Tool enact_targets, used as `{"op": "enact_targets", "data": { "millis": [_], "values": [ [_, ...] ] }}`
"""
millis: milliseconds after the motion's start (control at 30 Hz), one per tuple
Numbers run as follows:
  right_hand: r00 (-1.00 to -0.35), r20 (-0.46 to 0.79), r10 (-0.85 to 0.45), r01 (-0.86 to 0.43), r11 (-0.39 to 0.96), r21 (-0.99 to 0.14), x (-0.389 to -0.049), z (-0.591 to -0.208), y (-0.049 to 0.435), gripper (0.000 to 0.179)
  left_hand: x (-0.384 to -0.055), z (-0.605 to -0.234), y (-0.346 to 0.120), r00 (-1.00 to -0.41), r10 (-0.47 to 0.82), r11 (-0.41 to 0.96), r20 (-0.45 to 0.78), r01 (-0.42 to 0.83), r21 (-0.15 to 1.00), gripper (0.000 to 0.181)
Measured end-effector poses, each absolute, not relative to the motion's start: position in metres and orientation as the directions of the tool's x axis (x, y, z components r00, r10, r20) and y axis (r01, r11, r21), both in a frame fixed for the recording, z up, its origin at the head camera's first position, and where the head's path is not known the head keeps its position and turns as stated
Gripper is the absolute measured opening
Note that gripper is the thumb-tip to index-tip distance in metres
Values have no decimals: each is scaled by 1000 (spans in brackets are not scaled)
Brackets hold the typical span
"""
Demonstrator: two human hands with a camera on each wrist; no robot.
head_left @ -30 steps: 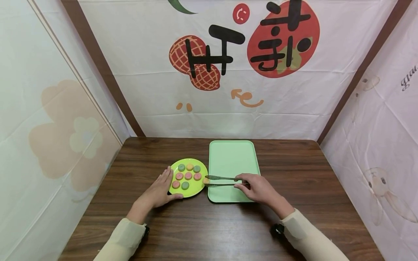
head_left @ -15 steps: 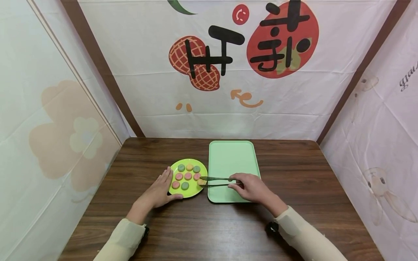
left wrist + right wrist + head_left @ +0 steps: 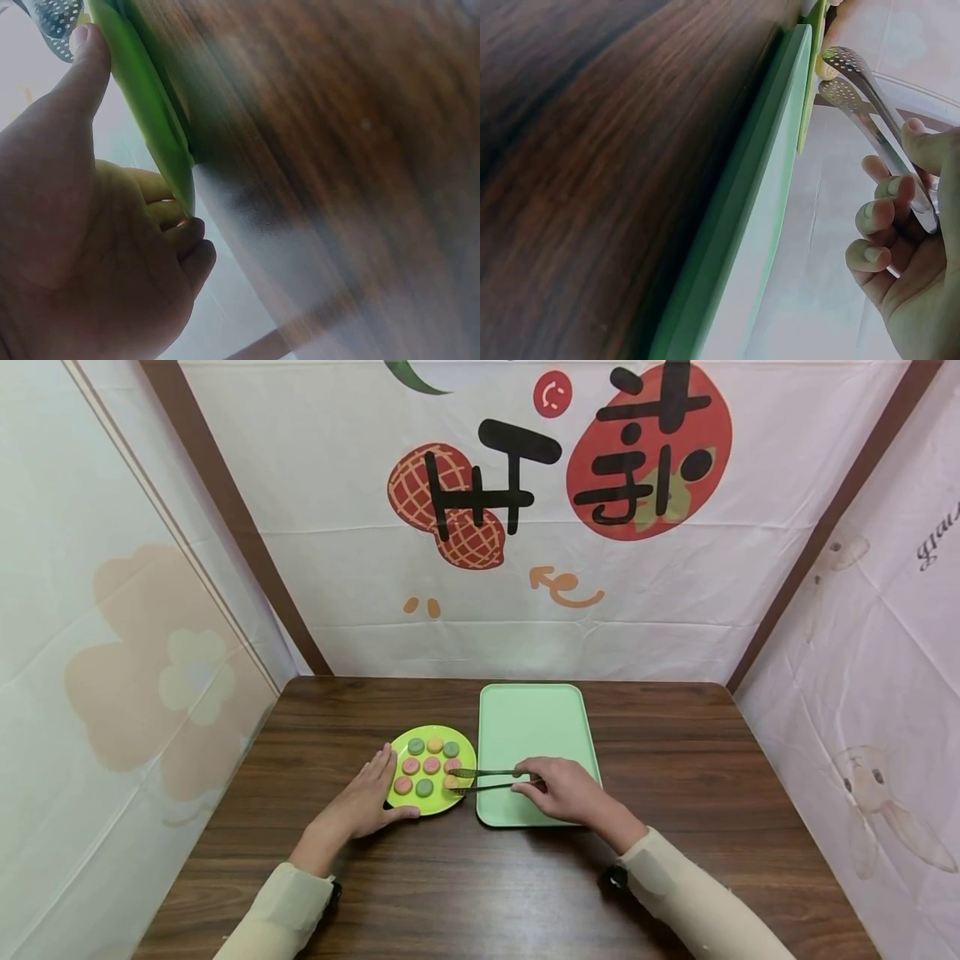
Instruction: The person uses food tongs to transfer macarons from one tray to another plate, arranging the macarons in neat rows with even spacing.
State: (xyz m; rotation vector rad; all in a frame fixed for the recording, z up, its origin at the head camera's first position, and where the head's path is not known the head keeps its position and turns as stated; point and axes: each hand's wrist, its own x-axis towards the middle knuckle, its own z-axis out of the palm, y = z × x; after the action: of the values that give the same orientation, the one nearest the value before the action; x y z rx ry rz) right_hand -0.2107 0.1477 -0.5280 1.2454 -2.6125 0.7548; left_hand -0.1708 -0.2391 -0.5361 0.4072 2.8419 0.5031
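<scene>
On the table's left half lies a yellow-green plate (image 3: 433, 805) bearing pink, green and yellow macarons (image 3: 431, 765) in rows. My left hand (image 3: 363, 797) rests against the plate's left rim, fingers extended along it and thumb at the near edge; the left wrist view shows the thumb on the rim (image 3: 142, 90). My right hand (image 3: 558, 789) holds metal tongs (image 3: 491, 773), thumb on one arm and fingers on the other. Their perforated tips (image 3: 844, 75) reach over the plate's right side, with a yellow macaron (image 3: 451, 782) between them at the near right of the rows.
A light green rectangular tray (image 3: 532, 718) lies just right of the plate, below my right hand and the tongs. The brown wooden table (image 3: 450, 893) meets a printed cloth backdrop (image 3: 337, 568) at its far edge, with cloth walls at both sides.
My right hand has moved left with the tongs, bringing the yellow macaron from the gap beside the tray onto the plate, at the row's right end. The left hand has stayed at the rim.
</scene>
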Motion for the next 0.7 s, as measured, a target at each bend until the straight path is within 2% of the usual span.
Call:
{"op": "enact_targets", "data": {
  "millis": [700],
  "values": [
    [-665,243,-706,-742,588,-321,-212,-513,132,29,-169,-535,-237,-936,307,901,-170,228,369,120]
  ]
}}
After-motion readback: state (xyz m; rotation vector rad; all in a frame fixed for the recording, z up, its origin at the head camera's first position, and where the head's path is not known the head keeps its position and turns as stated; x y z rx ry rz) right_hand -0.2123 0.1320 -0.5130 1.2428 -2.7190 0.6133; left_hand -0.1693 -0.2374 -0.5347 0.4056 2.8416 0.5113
